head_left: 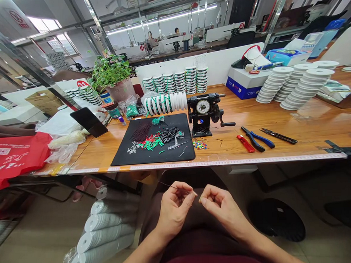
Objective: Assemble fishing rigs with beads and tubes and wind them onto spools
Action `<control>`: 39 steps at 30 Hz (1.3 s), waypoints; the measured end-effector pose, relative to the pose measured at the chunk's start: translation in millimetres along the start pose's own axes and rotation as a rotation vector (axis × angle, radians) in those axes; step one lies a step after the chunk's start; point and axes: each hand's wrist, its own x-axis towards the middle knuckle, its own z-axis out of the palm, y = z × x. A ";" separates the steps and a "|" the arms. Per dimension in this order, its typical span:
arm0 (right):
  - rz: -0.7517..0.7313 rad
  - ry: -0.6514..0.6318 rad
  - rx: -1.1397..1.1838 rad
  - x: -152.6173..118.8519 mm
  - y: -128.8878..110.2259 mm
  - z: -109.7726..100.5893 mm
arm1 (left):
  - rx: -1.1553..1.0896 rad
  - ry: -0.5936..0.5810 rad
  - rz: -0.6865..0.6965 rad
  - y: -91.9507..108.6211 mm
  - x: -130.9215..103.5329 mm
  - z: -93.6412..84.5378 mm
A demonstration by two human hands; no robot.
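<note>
Over my lap, just below the table edge, my left hand (175, 209) is closed in a pinch on a thin dark cord (165, 184), whose end sticks out to the left. Close beside it, my right hand (222, 209) pinches thumb against forefinger; what lies between those fingertips is too small to make out. The fingertips of the two hands are slightly apart. Ahead on the table lies a black mat (126, 149) bearing dark cord lengths (141, 131), green and red pieces (152, 142), black pieces (170, 134) and small silvery parts (132, 148).
Behind the mat stands a black hand-cranked winder (202, 111) carrying white spools (165, 103). To its right lie a red lighter (245, 144), blue-handled pliers (257, 138) and tweezers (279, 136). Colourful beads (199, 145) sit by the mat. White spool stacks (305, 87) stand farther right.
</note>
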 end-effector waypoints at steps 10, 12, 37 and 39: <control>0.006 0.000 -0.008 0.1 2.6 -1.5 | 0.041 -0.031 0.009 -4.2 -0.6 -2.5; 0.004 -0.005 -0.003 0.3 2.6 -1.2 | 0.018 -0.047 0.004 -4.1 -0.1 -2.4; 0.034 -0.052 0.009 0.8 -1.9 -3.5 | 0.120 -0.084 0.021 -4.9 2.3 -9.8; 0.036 -0.061 0.015 0.4 -2.5 -3.8 | 0.130 -0.094 0.030 -3.6 1.5 -10.4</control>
